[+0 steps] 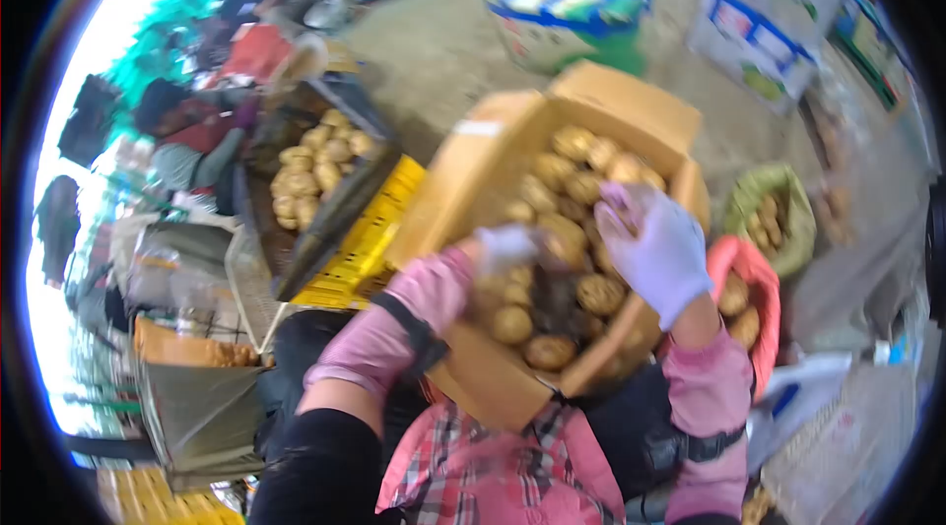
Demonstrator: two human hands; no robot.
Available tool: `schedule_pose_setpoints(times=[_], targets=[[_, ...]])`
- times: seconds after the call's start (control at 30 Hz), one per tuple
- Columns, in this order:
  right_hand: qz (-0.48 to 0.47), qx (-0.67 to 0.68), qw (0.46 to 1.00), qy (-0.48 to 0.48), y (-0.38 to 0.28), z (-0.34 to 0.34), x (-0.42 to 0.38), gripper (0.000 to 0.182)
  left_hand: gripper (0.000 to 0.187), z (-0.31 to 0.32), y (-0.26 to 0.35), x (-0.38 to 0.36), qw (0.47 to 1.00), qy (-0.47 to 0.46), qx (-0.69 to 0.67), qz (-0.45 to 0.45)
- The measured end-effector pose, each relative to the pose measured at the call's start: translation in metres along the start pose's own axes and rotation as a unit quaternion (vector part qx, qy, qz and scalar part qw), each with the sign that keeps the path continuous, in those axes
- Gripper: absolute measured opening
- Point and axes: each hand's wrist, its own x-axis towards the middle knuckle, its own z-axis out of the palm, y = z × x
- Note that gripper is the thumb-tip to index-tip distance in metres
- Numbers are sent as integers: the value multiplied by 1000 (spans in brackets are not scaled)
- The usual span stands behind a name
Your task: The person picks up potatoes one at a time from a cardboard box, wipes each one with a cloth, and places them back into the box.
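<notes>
An open cardboard box [471, 170] of potatoes [512, 325] sits before me, with both my gloved hands over it. My left hand [506, 247] is smeared by motion at the box's left side, beside a large potato [563, 241]; whether it grips that potato does not show. Over the right side is my right hand [652, 244] in a pale lilac glove. Its fingers are curled together, and what lies in them, if anything, is hidden. Dark gaps show between the potatoes near the middle of the box.
On the left, a dark-lined crate [317, 97] of potatoes stands against a yellow crate [355, 247]. A green sack [800, 229] and a red bag [767, 328] hold potatoes on the right. Printed cartons [567, 18] stand at the back. A person [197, 156] sits at far left.
</notes>
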Motion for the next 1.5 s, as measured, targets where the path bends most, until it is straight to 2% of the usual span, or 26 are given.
schedule_pose_setpoints(times=[0.03, 0.07, 0.1, 0.13, 0.2, 0.27, 0.43, 0.5, 0.53, 0.57, 0.63, 0.67, 0.77, 0.8, 0.83, 0.87, 0.93, 0.97, 1.03, 1.17, 1.23, 1.27, 1.3, 1.33, 1.43, 1.5], targets=[[-26, -8, 1000, 8, 1, 6, 1, 26, 57, 20, 0, -3, 965, 35, 258, -11], [-34, -2, 999, 0, 1, 13, 1, 26, 73, 24, -32, 19, 924, 72, 375, -3], [-41, 2, 999, -10, 2, 17, 3, 26, 73, 27, -50, 39, 906, 43, 419, 33], [-22, 19, 999, -20, -1, 18, 4, 25, 69, 34, -44, 36, 908, 37, 414, 48], [17, 26, 998, -45, -6, 15, 4, 25, 62, 41, -34, 27, 921, 22, 386, -45], [61, 16, 997, -54, -5, 10, 5, 25, 52, 41, -43, 25, 909, 34, 414, -26], [77, -1, 993, -86, -2, 1, 3, 36, 37, 21, -30, 15, 902, 116, 413, 40], [68, -3, 990, -122, 5, 8, 1, 40, 33, 27, 33, -48, 971, 128, 203, 21], [25, 12, 987, -157, -2, 4, 0, 57, 35, 18, 40, -57, 993, 91, 24, 69], [-33, 40, 988, -148, -2, 12, -2, 63, 38, 12, 45, -66, 980, 50, -152, 118], [-151, 98, 975, -131, -3, 33, -4, 74, 43, 35, 71, -107, 932, 52, -301, 194], [-126, 192, 962, -148, -10, 37, -1, 73, 45, 44, 75, -123, 896, 52, -375, 232], [-41, 449, 871, -196, -35, 44, 8, 70, 54, 69, 76, -147, 860, 51, -383, 332], [-40, 419, 886, -192, -25, 42, 13, 59, 55, 65, 67, -154, 840, 75, -416, 341], [-9, 474, 870, -135, -24, 44, 13, 51, 55, 64, 63, -161, 820, 86, -454, 338], [-33, 417, 905, -75, -22, 41, 18, 46, 55, 64, 60, -166, 803, 122, -463, 355], [-27, 374, 927, -4, -30, 27, 17, 43, 55, 67, 58, -179, 786, 169, -464, 373], [-5, 429, 903, -1, -20, 32, 19, 47, 55, 66, 55, -182, 786, 182, -450, 383], [-42, 381, 923, 39, -24, 39, 18, 52, 54, 64, 48, -185, 768, 115, -485, 401], [-114, 446, 888, 0, -58, 50, -2, 61, 49, 71, 47, -185, 741, 21, -524, 420], [-135, 493, 857, -70, -69, 59, -12, 63, 47, 85, 52, -178, 760, 106, -485, 419], [-228, 338, 913, -17, -77, 59, -14, 63, 46, 92, 56, -174, 779, 140, -456, 408], [-261, 265, 928, 9, -83, 63, -16, 60, 46, 100, 58, -167, 796, 173, -426, 394], [-290, 193, 937, 40, -90, 66, -18, 56, 43, 112, 50, -146, 761, 175, -473, 409], [-273, 201, 941, 10, -80, 74, -14, 44, 45, 110, 26, -123, 758, 148, -483, 413], [-113, 351, 929, 17, -76, 87, -8, 34, 49, 114, 19, -125, 789, 145, -457, 384]])
